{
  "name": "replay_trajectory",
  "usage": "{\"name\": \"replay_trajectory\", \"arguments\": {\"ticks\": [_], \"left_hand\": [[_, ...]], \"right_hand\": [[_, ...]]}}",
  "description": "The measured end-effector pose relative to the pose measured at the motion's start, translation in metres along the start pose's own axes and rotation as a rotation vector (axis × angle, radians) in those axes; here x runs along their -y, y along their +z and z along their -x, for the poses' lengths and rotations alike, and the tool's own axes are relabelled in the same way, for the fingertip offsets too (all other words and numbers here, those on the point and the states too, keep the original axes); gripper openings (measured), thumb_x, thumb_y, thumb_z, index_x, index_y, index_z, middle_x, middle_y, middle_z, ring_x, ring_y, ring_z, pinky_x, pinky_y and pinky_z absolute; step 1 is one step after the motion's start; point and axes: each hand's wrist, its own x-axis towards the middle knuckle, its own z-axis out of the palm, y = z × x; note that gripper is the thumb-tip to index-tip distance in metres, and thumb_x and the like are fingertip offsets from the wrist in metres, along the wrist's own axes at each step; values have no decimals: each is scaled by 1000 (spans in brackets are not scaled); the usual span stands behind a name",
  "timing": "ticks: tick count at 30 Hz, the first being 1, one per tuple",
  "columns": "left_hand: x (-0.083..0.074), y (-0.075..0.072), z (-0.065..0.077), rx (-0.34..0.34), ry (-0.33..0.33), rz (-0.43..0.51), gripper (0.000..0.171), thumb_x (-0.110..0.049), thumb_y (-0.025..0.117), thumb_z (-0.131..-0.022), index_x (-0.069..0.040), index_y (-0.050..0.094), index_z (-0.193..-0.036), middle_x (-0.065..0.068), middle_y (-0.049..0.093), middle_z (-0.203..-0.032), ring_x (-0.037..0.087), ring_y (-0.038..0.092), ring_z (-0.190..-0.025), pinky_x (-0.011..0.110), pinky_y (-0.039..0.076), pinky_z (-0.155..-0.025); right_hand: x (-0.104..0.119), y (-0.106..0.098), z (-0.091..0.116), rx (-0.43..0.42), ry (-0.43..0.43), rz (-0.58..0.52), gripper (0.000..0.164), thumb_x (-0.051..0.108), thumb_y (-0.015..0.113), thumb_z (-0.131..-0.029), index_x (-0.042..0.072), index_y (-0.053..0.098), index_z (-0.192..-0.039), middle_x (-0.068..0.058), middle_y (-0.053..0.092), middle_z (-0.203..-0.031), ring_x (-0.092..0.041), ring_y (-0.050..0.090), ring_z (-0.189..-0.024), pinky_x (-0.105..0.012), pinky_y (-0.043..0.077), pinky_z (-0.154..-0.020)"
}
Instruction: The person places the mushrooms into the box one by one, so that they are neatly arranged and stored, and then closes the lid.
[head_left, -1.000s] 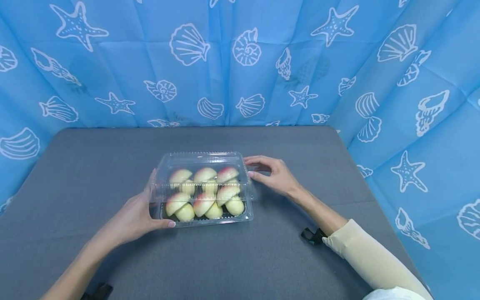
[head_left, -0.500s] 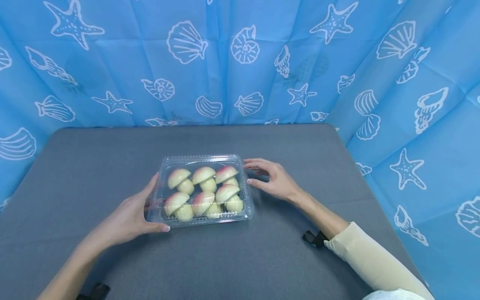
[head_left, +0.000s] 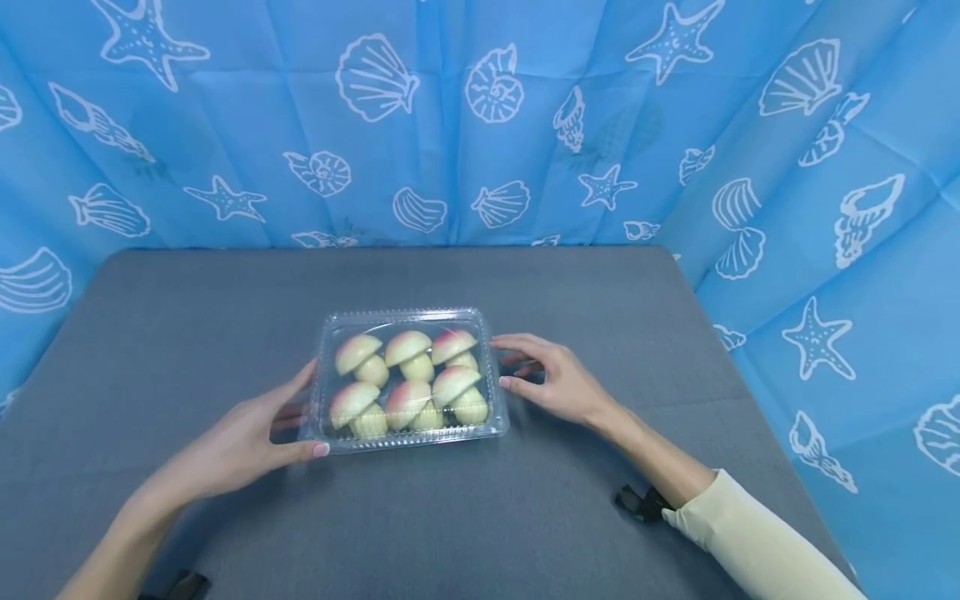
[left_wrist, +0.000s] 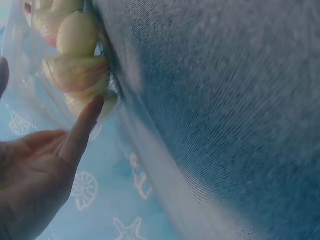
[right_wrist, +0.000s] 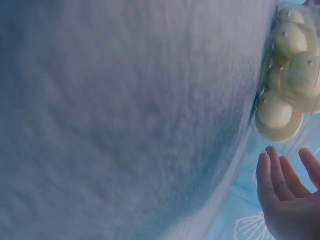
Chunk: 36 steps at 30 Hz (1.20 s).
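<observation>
A clear plastic clamshell box (head_left: 420,440) sits on the grey table in the head view, its lid lying down over the base. Inside are two rows of mushroom-shaped pieces (head_left: 357,403) with pale, pink-tinged caps and cream stems. At the box's left side is my left hand (head_left: 228,443), fingers extended and thumb by the front left corner. My right hand (head_left: 564,382) stands at the right side, fingertips close to the wall. In the left wrist view, a finger of the left hand (left_wrist: 45,175) overlaps the box's end. Spread fingers of the right hand (right_wrist: 290,200) face the box.
The grey cloth-covered table (head_left: 480,525) spreads around the box. Blue curtains (head_left: 450,125) with white shell and starfish prints hang behind it and along the right. Dark wrist devices show under the right forearm (head_left: 641,504) and the left forearm.
The lid, partly raised a second ago, has come down over the base. My left hand has drawn back slightly to the left, and my right hand has shifted slightly right and nearer the viewer.
</observation>
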Motion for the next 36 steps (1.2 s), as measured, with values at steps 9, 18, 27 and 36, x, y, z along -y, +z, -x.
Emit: {"name": "replay_trajectory", "arguments": {"ticks": [9,18,27,36], "left_hand": [[-1,6,0,-133,7,-77,100,-38,80,-83,-10,21,-159,26,58,-134,36,65,-111,44,57,-85],[1,4,-2,-62,-31,59,101,-28,79,-86,-12,13,-161,3,67,-89,17,70,-75,29,56,-66],[8,3,-1,111,-5,447,99,-4,65,-95,-18,-8,-160,18,68,-88,33,72,-84,38,60,-74],[13,11,-4,104,-1,539,98,-4,64,-96,-24,-8,-160,22,66,-86,34,72,-84,40,60,-75]], "right_hand": [[11,4,13,99,61,10,64,19,72,-93,14,44,-151,0,66,-111,-11,67,-83,-33,57,-77],[21,17,23,234,183,-192,87,12,66,-96,20,10,-161,-10,70,-87,-26,69,-74,-33,59,-70],[24,25,25,276,309,-408,92,7,59,-99,37,-4,-159,-12,71,-83,-26,67,-69,-39,59,-69],[19,28,29,262,308,-478,90,5,55,-100,37,-4,-159,-15,69,-77,-20,63,-63,-32,56,-63]]}}
